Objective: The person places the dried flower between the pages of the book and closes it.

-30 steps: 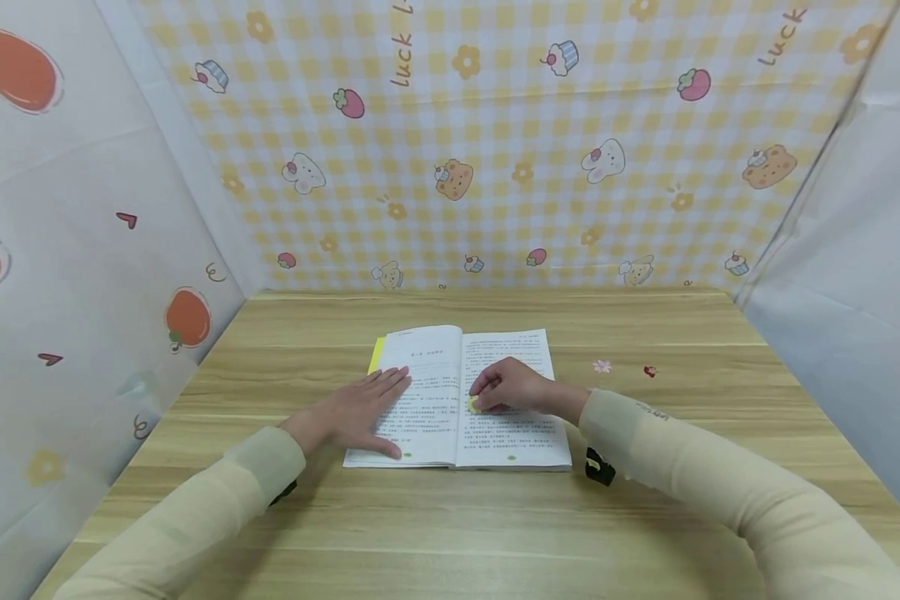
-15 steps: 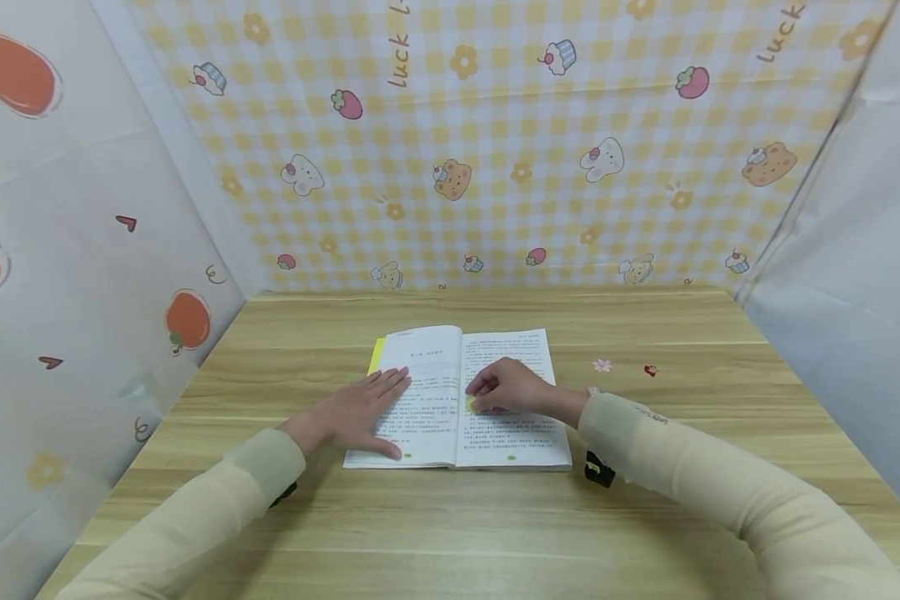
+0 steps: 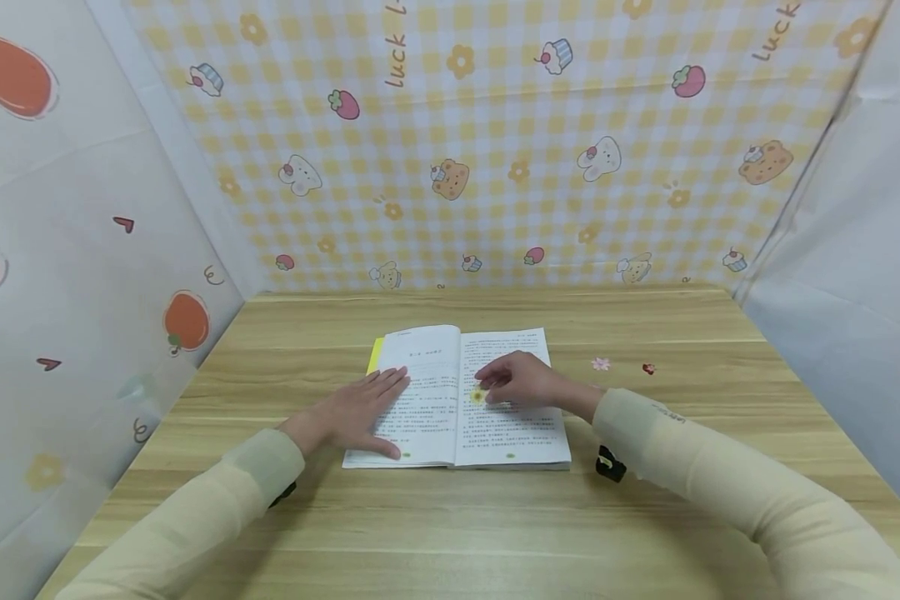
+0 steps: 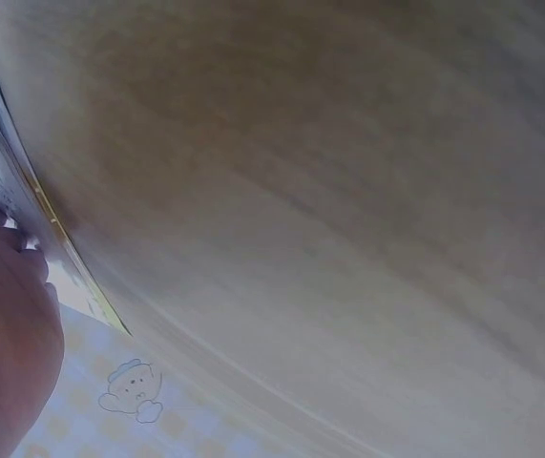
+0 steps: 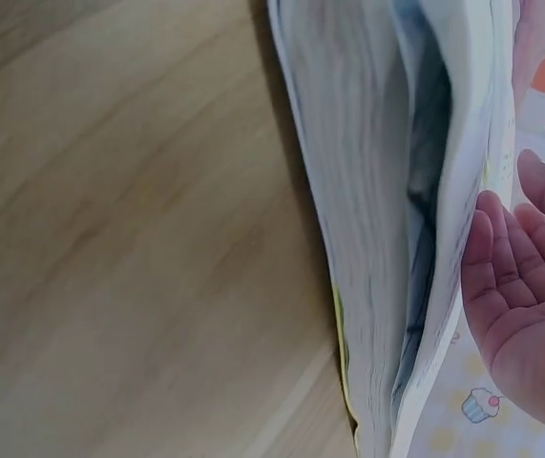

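Observation:
An open book (image 3: pixel 513 446) lies on the wooden table, its pages covered in small print. My left hand (image 3: pixel 356 412) rests flat on the left page, fingers spread and thumb apart. Over the right page is my right hand (image 3: pixel 527 383), with thumb and fingertips right beside a small yellow flower (image 3: pixel 477 397) with a dark centre. In the right wrist view, that hand (image 5: pixel 530 296) has its fingers gently bent and the thumb standing apart from them, close to the page surface. The left wrist view shows only part of the left hand (image 4: pixel 5 324) by the book's edge.
Right of the book, a small pink flower (image 3: pixel 602 364) and a small red piece (image 3: pixel 648 368) lie on the table (image 3: pixel 450 533). A yellow cover edge (image 3: pixel 375 354) shows at the book's left. A patterned curtain (image 3: pixel 420 233) stands behind the table.
My right hand has shifted slightly right and up, and more of the yellow flower shows at its fingertips, a little higher than before. The left hand stays in place.

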Demonstrator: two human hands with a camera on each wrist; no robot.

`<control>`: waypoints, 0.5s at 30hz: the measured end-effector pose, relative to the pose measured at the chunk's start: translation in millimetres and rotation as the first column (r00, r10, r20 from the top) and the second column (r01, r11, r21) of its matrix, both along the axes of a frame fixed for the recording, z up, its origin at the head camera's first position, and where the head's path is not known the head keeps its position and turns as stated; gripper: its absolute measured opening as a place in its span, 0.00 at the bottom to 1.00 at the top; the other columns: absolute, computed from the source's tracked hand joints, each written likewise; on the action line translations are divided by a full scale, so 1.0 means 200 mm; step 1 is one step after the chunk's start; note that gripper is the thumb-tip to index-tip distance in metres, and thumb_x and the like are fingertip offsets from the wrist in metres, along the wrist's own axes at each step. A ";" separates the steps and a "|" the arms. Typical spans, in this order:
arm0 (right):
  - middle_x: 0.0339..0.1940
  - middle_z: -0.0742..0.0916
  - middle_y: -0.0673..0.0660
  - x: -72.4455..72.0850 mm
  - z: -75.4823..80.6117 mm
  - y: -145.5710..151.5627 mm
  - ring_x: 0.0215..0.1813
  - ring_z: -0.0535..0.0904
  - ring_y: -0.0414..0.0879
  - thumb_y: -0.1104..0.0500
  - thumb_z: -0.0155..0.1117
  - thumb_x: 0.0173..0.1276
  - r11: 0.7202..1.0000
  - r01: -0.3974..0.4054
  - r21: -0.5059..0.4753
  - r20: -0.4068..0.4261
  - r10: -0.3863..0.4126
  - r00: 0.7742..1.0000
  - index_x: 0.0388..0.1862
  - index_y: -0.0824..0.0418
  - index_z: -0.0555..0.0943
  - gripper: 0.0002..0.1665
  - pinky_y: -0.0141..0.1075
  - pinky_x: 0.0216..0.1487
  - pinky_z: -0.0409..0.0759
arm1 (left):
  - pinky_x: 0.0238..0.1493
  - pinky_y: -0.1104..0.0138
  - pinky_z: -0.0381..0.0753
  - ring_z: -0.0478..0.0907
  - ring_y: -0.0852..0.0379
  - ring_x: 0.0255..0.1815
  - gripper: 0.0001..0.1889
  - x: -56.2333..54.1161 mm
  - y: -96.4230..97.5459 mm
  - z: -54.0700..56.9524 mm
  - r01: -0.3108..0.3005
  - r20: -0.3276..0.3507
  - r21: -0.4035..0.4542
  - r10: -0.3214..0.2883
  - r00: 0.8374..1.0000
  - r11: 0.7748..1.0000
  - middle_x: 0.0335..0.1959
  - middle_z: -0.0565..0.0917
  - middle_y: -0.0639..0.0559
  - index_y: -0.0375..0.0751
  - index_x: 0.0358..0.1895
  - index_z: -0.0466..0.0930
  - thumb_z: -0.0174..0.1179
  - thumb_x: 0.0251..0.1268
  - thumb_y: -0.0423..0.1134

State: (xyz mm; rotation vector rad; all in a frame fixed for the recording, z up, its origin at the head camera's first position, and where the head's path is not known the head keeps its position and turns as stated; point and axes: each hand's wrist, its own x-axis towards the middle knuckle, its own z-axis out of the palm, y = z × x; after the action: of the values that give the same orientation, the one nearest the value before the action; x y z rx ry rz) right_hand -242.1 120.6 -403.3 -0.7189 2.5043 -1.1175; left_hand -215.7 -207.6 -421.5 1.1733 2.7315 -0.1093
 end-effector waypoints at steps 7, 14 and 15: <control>0.42 0.87 0.51 -0.04 0.01 0.07 0.42 0.81 0.42 0.63 0.72 0.59 1.000 0.009 0.016 -0.079 -0.008 0.997 0.53 0.64 0.83 0.22 0.35 0.46 0.79 | 0.75 0.58 0.41 0.38 0.48 0.78 0.63 0.00 0.00 0.00 -0.002 0.001 0.004 0.002 1.000 1.000 0.79 0.41 0.43 0.34 0.77 0.41 0.41 0.51 0.83; 0.45 0.85 0.57 -0.09 0.04 0.15 0.46 0.79 0.48 0.63 0.71 0.61 0.997 0.081 0.019 -0.125 -0.078 0.989 0.55 0.67 0.82 0.22 0.40 0.49 0.77 | 0.75 0.58 0.41 0.38 0.48 0.78 0.63 0.00 0.00 0.00 0.002 -0.004 0.009 -0.002 1.000 1.000 0.79 0.41 0.43 0.34 0.77 0.41 0.41 0.51 0.83; 0.46 0.85 0.58 -0.10 0.04 0.17 0.47 0.79 0.49 0.63 0.70 0.62 0.996 0.090 0.019 -0.127 -0.086 0.988 0.55 0.68 0.81 0.22 0.41 0.49 0.77 | 0.75 0.58 0.41 0.38 0.48 0.78 0.63 0.00 -0.01 -0.01 0.002 -0.004 0.009 -0.002 1.000 1.000 0.79 0.41 0.43 0.34 0.77 0.41 0.40 0.51 0.83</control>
State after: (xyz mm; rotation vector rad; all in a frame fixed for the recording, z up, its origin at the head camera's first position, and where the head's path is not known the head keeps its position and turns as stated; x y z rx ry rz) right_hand -262.4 153.7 -394.9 -0.6989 2.6751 -1.0997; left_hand -215.9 -208.8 -422.6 1.1800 2.7372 -0.1001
